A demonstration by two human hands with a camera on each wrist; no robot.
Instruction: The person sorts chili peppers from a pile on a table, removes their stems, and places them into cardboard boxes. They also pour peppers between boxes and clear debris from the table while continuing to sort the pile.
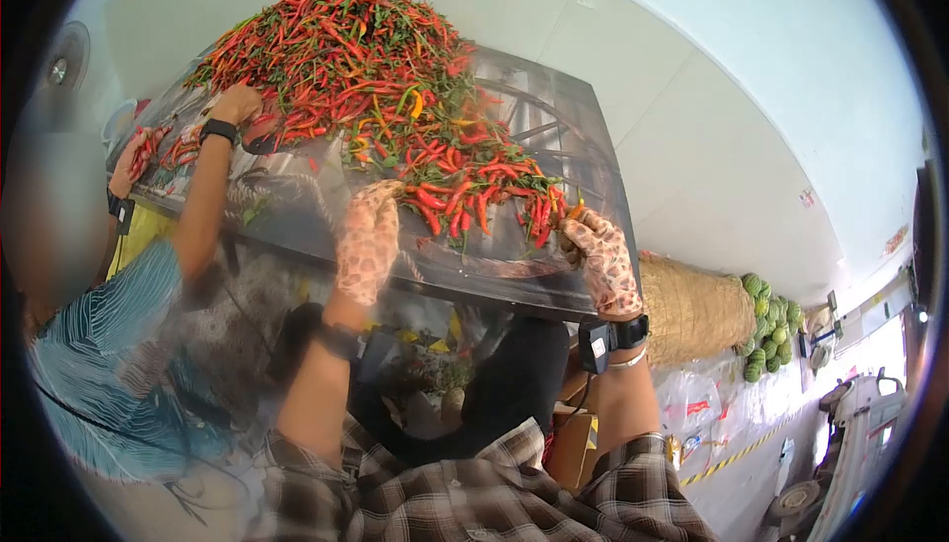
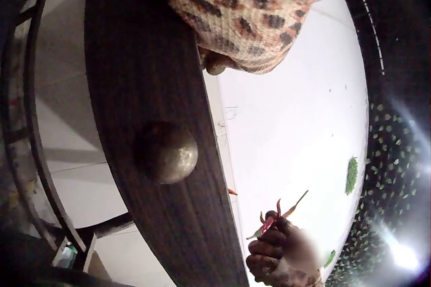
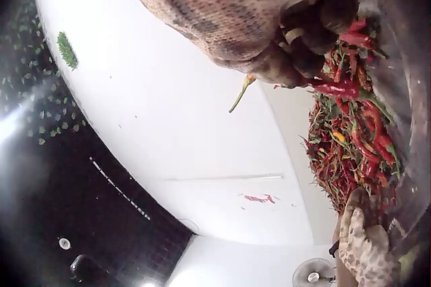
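Observation:
Both my hands wear spotted fabric gloves. My left hand (image 1: 368,235) reaches over the front of the dark table, its fingertips at the near left edge of a spread of red chili peppers (image 1: 460,191). In the right wrist view the fingers of that left hand (image 3: 367,250) look fairly straight beside the peppers. At the table's right front, my right hand (image 1: 601,260) has its fingers curled round chili peppers (image 2: 269,223). An orange pepper with a green stem (image 3: 244,92) and a red one (image 3: 337,88) stick out from its fingers.
A large heap of chili peppers (image 1: 336,57) covers the back of the table (image 1: 494,285). At the left, another person's hand (image 1: 237,105) touches the heap; their other hand (image 1: 127,166) holds red peppers. A big woven sack (image 1: 692,312) and watermelons (image 1: 771,324) lie to the right.

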